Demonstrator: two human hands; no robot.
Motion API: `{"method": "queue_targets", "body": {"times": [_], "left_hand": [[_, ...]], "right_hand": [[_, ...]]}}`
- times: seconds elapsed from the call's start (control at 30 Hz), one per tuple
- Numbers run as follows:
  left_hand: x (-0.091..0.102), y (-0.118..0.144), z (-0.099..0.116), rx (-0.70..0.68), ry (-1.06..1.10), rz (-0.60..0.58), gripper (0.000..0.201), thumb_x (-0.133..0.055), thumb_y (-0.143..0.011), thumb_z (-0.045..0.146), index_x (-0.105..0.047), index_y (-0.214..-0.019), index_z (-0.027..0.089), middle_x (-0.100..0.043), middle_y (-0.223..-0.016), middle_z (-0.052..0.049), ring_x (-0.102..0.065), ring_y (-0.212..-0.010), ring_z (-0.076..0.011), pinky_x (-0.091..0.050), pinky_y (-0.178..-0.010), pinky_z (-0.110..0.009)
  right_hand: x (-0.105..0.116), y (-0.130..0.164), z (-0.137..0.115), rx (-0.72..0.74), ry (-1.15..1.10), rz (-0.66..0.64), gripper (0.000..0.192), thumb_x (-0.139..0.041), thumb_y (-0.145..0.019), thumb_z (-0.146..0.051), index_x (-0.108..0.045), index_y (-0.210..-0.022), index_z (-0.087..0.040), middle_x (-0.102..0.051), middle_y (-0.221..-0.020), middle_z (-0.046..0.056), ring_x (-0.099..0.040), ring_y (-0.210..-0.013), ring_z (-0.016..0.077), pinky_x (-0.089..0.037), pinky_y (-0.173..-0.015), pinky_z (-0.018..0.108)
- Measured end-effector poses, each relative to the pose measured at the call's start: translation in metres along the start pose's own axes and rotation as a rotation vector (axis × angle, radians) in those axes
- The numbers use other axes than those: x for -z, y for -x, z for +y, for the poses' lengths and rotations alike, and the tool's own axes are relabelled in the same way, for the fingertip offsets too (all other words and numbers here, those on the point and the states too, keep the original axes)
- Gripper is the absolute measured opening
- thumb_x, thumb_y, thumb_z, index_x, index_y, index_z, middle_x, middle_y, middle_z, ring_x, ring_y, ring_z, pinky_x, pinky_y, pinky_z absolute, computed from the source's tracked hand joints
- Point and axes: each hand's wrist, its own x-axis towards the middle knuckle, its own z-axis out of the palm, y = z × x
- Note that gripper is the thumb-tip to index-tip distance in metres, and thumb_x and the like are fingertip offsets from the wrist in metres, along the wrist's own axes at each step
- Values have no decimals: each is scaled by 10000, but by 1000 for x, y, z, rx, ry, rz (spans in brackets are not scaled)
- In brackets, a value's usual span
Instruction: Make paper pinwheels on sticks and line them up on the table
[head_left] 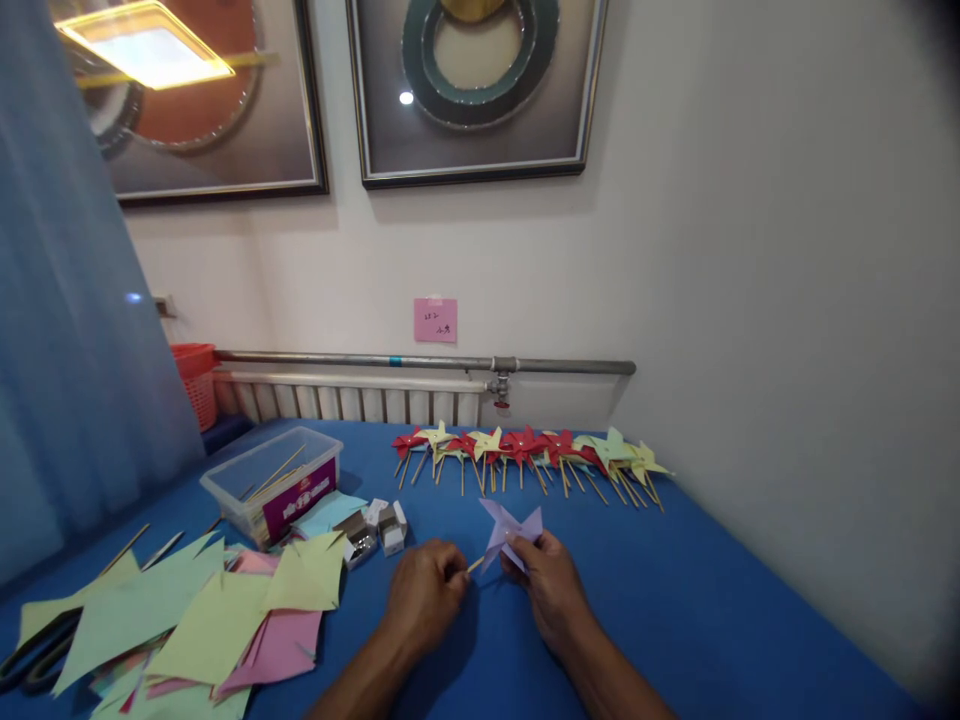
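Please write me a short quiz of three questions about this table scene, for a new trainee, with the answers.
1. True or false: the right hand holds a lilac pinwheel.
2. What does the left hand pinch? A) scissors B) a stick C) a box
3. Where does the row of finished pinwheels lie?

Key
1. True.
2. B: the stick at the pinwheel's back.
3. At the far edge of the blue table, near the wall, beyond both hands.

Both hands (487,585) on purple pinwheel (510,528)
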Motion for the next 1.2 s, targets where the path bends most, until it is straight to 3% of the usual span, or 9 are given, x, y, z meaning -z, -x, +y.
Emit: {"method": "queue_targets", "body": {"times": [0.17,0.4,0.6,0.73,0.83,0.93,1.07,1.13,1.2], "left_hand": [[-3,1,-3,-41,-198,-7,192,-577,-855,138,-756,-835,205,-715,-884,-25,-626,-850,-159,-346,-730,-261],[-8,-3,-13,-30,-165,8,213,-561,-820,72,-741,-810,185,-734,-865,-30,-651,-856,-162,-357,-744,-254],[-5,-3,-8,53,-76,50,174,-567,-835,109,-702,-758,185,-720,-796,-17,-640,-781,-162,-352,-699,-249],[-6,-5,-12,94,-4,119,169,-554,-827,125,-658,-711,188,-661,-689,1,-591,-687,-159,-324,-646,-259],[-8,-10,-17,133,134,171,174,-580,-810,160,-589,-640,200,-582,-601,29,-542,-618,-146,-312,-604,-251],[-13,-25,-16,206,280,201,186,-616,-779,202,-556,-604,208,-525,-552,47,-502,-567,-135,-323,-571,-240],[-29,-61,-3,278,307,166,161,-666,-738,196,-588,-597,190,-580,-576,28,-539,-579,-137,-399,-583,-233],[-42,-84,7,294,271,141,156,-669,-758,184,-601,-617,183,-609,-594,12,-569,-587,-138,-426,-591,-232],[-56,-107,19,304,227,125,165,-633,-822,191,-613,-658,180,-621,-602,2,-590,-582,-140,-435,-578,-233]], "right_hand": [[4,-6,6,33,50,10,193,-792,-607,-326,-661,-704,-222,-642,-597,-21,-583,-537,167,-471,-544,285],[5,-11,10,24,52,-24,224,-819,-616,-336,-670,-735,-219,-679,-632,-10,-603,-538,169,-488,-540,283],[7,-8,6,10,26,-69,366,-853,-651,-487,-688,-828,-212,-742,-767,19,-707,-700,212,-567,-656,312],[9,-14,3,59,11,70,464,-743,-732,-656,-675,-870,-217,-752,-851,55,-704,-704,208,-567,-645,320],[9,-14,3,84,104,183,455,-646,-784,-689,-594,-740,-239,-656,-672,6,-601,-537,170,-482,-525,293],[1,2,9,218,360,99,446,-518,-883,-629,-491,-633,-260,-506,-529,-43,-486,-468,147,-361,-481,275],[-20,36,23,559,638,-169,362,-469,-976,-462,-529,-690,-248,-598,-626,-25,-550,-595,148,-339,-569,267],[-27,45,27,669,698,-238,319,-468,-980,-394,-528,-704,-245,-637,-674,-15,-575,-622,145,-337,-589,267],[-28,45,25,695,697,-203,305,-444,-996,-363,-531,-728,-247,-650,-696,-10,-588,-635,145,-347,-604,264]]}}
